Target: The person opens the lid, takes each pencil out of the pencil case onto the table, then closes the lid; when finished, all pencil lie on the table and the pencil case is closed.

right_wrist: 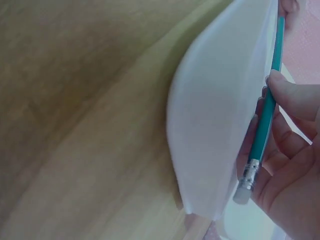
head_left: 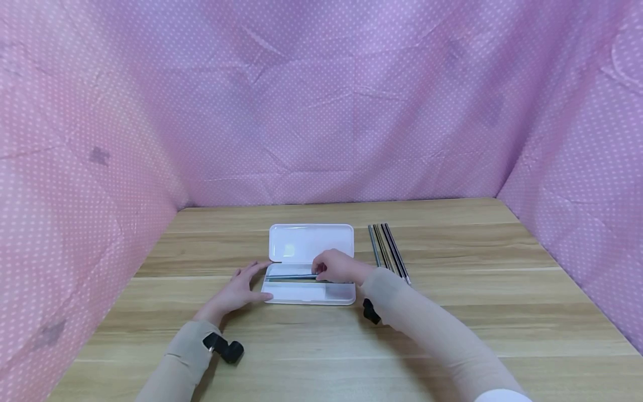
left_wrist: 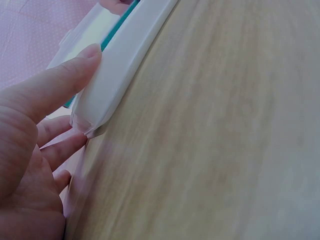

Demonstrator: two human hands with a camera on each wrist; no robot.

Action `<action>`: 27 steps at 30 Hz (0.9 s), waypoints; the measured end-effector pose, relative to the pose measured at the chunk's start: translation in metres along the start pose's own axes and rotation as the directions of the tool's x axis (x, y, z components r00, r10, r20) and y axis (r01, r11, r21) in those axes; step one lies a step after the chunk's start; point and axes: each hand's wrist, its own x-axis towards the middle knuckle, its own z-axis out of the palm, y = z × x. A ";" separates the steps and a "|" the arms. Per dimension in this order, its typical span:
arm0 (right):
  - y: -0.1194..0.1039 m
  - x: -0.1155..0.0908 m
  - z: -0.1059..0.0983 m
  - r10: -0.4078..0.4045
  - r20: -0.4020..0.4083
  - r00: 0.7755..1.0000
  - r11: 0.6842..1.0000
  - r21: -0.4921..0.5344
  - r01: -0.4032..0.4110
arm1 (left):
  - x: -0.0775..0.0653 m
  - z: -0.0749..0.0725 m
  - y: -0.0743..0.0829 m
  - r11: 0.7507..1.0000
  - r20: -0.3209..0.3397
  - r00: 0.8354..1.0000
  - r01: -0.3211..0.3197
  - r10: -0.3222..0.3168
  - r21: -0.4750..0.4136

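A white pencil case [head_left: 311, 293] lies with its lid [head_left: 311, 241] folded back, away from me. My right hand [head_left: 337, 267] is over the right part of its tray and pinches a green pencil [right_wrist: 262, 127] between thumb and fingers. The pencil has a metal ferrule and a pale eraser and points left along the case. At the case's left end, my left hand [head_left: 241, 289] touches it with spread fingers; its thumb [left_wrist: 75, 70] rests on the near rim. Under the held pencil runs another thin strip, too small to identify.
Right of the case, several pencils [head_left: 385, 248] lie side by side on the wooden table [head_left: 296, 352], partly behind my right forearm. A pink dotted cloth [head_left: 331, 111] hangs round the back and sides.
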 end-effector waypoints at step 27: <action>0.020 -0.035 -0.017 0.127 -0.178 0.976 0.849 0.527 -0.014 | 0.000 0.000 0.001 1.000 0.005 1.000 0.011 -0.011 -0.015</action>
